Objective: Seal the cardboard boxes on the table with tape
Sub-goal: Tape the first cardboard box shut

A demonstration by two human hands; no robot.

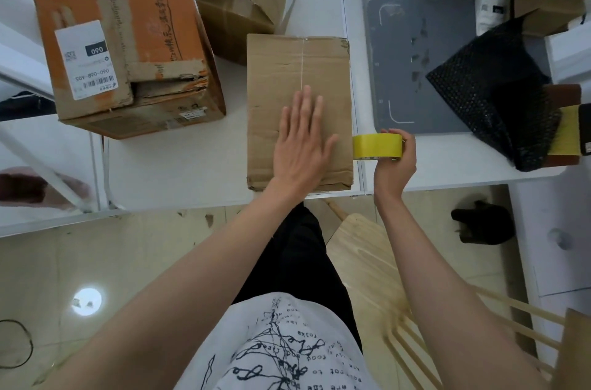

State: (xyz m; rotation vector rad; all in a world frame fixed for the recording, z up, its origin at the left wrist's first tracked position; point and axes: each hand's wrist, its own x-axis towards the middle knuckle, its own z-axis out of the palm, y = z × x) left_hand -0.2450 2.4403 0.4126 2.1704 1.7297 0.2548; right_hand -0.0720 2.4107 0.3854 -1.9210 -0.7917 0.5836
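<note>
Person stands at the near edge of a white surface (179, 162). Plain cardboard box (287, 70) lies flat at centre, flaps closed, a thin seam line running down its top from the far edge toward the middle. Left hand (302, 142) rests palm-down on the near half of that box, fingers (307, 102) straight and slightly spread, gripping nothing, thumb angled toward the right edge. Right hand (395, 162) is just beside the box's right side, fingers curled round a roll of yellow tape (377, 146), the roll held on edge with its left end touching or nearly touching the box wall; cannot tell whether any tape is stuck down yet. To the left, well apart from the central box, sits a larger orange-faced box (128, 51) with a white shipping label (86, 60) and torn, worn flaps. At the far centre, a third box (236, 6) stands open with ragged flaps, close behind the central one. To the right lies a grey mat (406, 70), and on its right part a black bubble-wrap pouch (492, 95). A light wooden chair (367, 261) stands on the floor near the person's right.
</note>
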